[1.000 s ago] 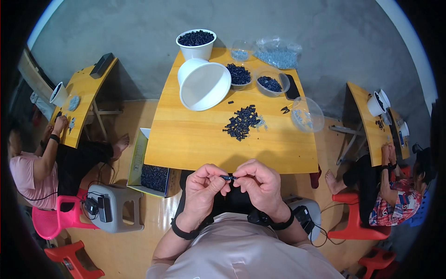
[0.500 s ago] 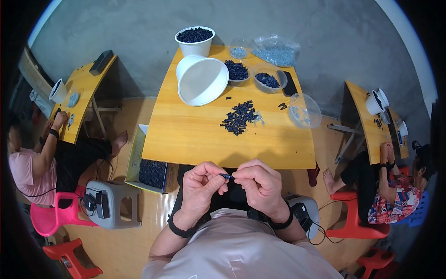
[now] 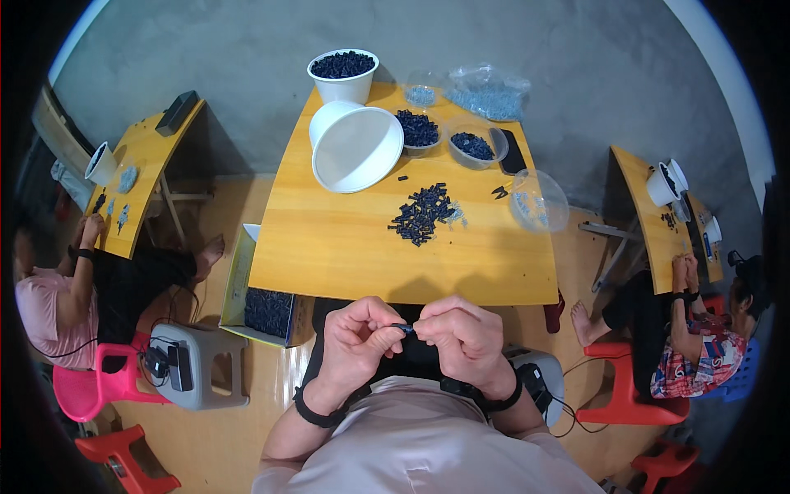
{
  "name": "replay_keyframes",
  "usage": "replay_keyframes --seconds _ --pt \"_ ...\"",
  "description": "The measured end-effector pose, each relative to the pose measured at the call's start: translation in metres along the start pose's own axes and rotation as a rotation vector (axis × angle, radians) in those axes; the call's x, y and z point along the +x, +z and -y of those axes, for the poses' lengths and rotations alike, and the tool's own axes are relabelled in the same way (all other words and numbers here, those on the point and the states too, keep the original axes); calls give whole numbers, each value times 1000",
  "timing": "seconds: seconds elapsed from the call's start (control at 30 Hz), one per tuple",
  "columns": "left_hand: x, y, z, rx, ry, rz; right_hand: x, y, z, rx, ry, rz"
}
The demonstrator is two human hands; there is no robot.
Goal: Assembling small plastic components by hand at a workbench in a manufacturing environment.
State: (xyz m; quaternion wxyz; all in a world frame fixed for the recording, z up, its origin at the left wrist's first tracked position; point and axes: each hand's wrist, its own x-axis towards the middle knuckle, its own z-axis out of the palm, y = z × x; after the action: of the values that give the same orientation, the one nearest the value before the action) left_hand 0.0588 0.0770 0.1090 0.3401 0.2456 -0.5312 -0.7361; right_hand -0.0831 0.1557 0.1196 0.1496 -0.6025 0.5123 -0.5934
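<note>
Just off the table's near edge, a small black cylindrical piece (image 3: pixel 402 327) is held between my two hands. My left hand (image 3: pixel 360 339) pinches one end between thumb and forefinger. At the other end are the closed fingertips of my right hand (image 3: pixel 463 336); they cover part of it, and whether they also hold something smaller cannot be seen. Beyond my hands lies a loose pile of similar black pieces (image 3: pixel 420 217), with small pale metal bits (image 3: pixel 457 217) along its right side. A pair of small snips (image 3: pixel 500 193) rests farther right.
On the table (image 3: pixel 329 267) are a white tub of black pieces (image 3: pixel 342 82), a tipped white tub (image 3: pixel 358 152), clear bowls (image 3: pixel 477 146), a bag of pale bits (image 3: pixel 490 97) and a phone (image 3: pixel 513 152). An open carton (image 3: pixel 239 288) stands left. People work at both side tables.
My hands have come slightly down toward me, still pinching the black piece, which shows less between my fingers. The person at the left has leaned and shifted their hands.
</note>
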Motion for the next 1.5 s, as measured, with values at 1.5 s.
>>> replay_keyframes --seconds 1.5 --pt "92 -24 109 1087 428 22 7 13 -123 -265 774 102"
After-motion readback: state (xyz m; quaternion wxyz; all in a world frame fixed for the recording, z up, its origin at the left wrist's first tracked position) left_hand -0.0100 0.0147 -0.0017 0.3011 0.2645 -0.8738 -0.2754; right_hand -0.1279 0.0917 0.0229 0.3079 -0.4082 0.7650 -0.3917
